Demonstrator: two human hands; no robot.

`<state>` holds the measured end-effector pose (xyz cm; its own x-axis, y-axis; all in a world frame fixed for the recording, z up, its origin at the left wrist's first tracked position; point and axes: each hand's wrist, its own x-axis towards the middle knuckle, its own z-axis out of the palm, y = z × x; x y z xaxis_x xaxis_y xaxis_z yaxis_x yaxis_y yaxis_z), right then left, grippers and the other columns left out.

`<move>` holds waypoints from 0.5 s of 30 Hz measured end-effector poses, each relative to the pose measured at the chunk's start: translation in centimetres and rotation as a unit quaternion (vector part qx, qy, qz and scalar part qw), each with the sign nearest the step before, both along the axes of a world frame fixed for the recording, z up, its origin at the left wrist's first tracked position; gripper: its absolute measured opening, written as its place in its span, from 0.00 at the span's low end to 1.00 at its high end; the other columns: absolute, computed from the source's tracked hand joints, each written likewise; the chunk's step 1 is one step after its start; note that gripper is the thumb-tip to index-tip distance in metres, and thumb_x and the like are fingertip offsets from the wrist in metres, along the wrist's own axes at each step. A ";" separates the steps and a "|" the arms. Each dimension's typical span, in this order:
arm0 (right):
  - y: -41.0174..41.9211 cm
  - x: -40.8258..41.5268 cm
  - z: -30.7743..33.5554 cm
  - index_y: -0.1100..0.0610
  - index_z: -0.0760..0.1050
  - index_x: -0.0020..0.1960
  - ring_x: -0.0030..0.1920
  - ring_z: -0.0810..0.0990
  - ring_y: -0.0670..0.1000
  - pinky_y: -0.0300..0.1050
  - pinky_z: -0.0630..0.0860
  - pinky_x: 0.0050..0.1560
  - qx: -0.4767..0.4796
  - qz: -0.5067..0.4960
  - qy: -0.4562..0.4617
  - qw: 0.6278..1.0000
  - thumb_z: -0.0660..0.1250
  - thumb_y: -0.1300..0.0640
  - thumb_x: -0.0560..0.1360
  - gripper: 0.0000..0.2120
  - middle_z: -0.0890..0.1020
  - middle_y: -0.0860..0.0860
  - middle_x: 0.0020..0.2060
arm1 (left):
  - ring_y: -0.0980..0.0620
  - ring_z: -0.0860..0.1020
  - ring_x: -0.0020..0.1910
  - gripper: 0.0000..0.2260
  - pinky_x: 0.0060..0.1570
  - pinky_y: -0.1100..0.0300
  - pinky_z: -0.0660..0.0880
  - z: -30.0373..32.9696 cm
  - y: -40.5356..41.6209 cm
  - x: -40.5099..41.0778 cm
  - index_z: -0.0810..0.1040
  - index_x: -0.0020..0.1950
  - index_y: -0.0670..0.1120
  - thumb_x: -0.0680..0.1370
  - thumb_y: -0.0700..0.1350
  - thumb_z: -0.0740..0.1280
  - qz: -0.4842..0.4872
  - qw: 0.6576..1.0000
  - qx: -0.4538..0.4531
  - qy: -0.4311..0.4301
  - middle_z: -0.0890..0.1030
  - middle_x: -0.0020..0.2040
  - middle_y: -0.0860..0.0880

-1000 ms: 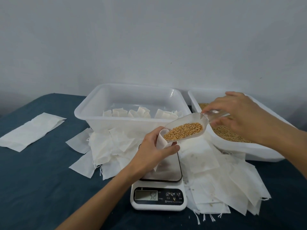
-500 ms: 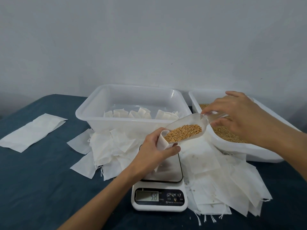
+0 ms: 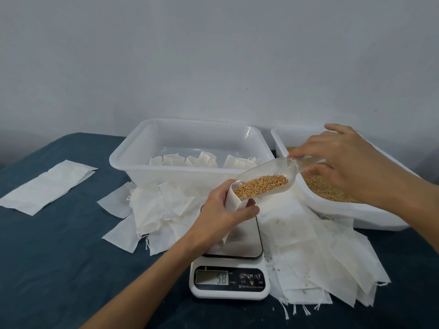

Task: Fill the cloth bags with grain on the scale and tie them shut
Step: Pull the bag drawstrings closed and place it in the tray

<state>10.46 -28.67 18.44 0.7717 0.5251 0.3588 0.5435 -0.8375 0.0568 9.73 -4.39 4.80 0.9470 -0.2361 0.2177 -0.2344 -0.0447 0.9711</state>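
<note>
A tabletop (image 3: 47, 269) covered in dark teal, matte cloth is observed. At far left a flat, rectangular white fabric sheet (image 3: 46, 186) is laid out, creased along its length. To its right, a loose heap of empty cloth bags (image 3: 152, 210), thin, off-white and rumpled, with frayed drawstrings, is spread against the front of a translucent white plastic tub (image 3: 190, 138). This tub is rectangular with rounded corners and a rolled rim; filled cloth bags (image 3: 202, 160), small and squarish, are lined along its floor.

The left hand (image 3: 223, 214) is raised above the scale, its fingers and thumb curled round an open cloth bag (image 3: 234, 200), whose mouth is held upward. The lower end of the bag hangs down to the scale platform. A digital kitchen scale (image 3: 229, 281) is placed beneath, with a white plastic body, a smooth grey platform and a dark panel; its display reads 5.8.

A clear plastic scoop (image 3: 266, 179), rounded and trough-shaped, is tilted with its lip at the bag's mouth. Golden-brown grain (image 3: 261, 186), granular and dry, is heaped in its bowl. The scoop handle is pinched by the right hand (image 3: 344, 162), fingers curled about it.

Further right, a second pile of flat bags (image 3: 320, 269) is fanned out, a few marked with faint stains. Behind it a white plastic tray (image 3: 356, 214) is seen holding a bed of loose wheat (image 3: 325, 188).
</note>
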 end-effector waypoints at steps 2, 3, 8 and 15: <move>0.2 -0.2 0.2 0.52 0.83 0.58 0.52 0.82 0.55 0.56 0.57 0.75 -0.007 -0.004 -0.002 1.000 0.77 0.63 0.72 0.16 0.84 0.49 0.49 | 0.51 0.84 0.52 0.16 0.60 0.41 0.81 0.0 0.1 0.0 0.81 0.58 0.55 0.71 0.53 0.77 -0.002 1.000 -0.005 0.000 0.86 0.51 0.51; 0.2 -0.3 0.2 0.52 0.83 0.58 0.52 0.82 0.55 0.55 0.57 0.76 -0.010 -0.006 -0.003 1.000 0.76 0.63 0.72 0.16 0.84 0.49 0.49 | 0.50 0.84 0.52 0.16 0.60 0.40 0.81 0.0 0.1 0.0 0.81 0.58 0.54 0.71 0.52 0.77 -0.001 1.000 -0.007 -0.001 0.86 0.51 0.51; 0.7 -0.6 0.6 0.53 0.84 0.59 0.53 0.82 0.57 0.55 0.56 0.76 -0.019 -0.014 -0.003 1.000 0.76 0.63 0.72 0.16 0.85 0.51 0.50 | 0.50 0.83 0.52 0.16 0.60 0.41 0.80 0.0 0.0 0.0 0.81 0.58 0.52 0.72 0.51 0.77 0.000 1.000 -0.013 0.001 0.86 0.50 0.50; 0.7 -0.7 0.8 0.54 0.84 0.58 0.52 0.82 0.58 0.58 0.58 0.76 -0.030 -0.011 -0.012 0.999 0.76 0.64 0.72 0.16 0.85 0.51 0.49 | 0.54 0.83 0.50 0.15 0.57 0.49 0.80 0.0 0.1 0.1 0.80 0.59 0.50 0.74 0.47 0.76 -0.004 1.000 -0.021 -0.001 0.86 0.50 0.50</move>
<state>9.74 -27.93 19.20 0.7743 0.5293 0.3469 0.5232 -0.8438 0.1198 9.83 -4.32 4.76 0.9447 -0.2342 0.2297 -0.2366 -0.0014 0.9716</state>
